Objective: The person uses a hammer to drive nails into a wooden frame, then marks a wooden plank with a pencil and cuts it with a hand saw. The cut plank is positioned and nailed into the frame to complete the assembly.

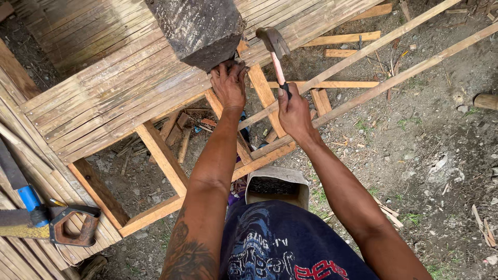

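Observation:
My left hand rests fingers-down on the edge of the split-bamboo slat surface, right below a dark weathered wooden post. Whether it pinches a nail there is hidden by the fingers. My right hand grips the pinkish handle of a claw hammer, whose metal head is raised just right of the post and above the slat edge. Both forearms reach forward from the bottom of the view. The slats lie on a wooden frame of light beams.
An open box of nails sits near my knees. A hand saw and a blue-handled tool lie on bamboo slats at the left. Two long bamboo strips cross diagonally on the right. Wood scraps litter the dirt ground.

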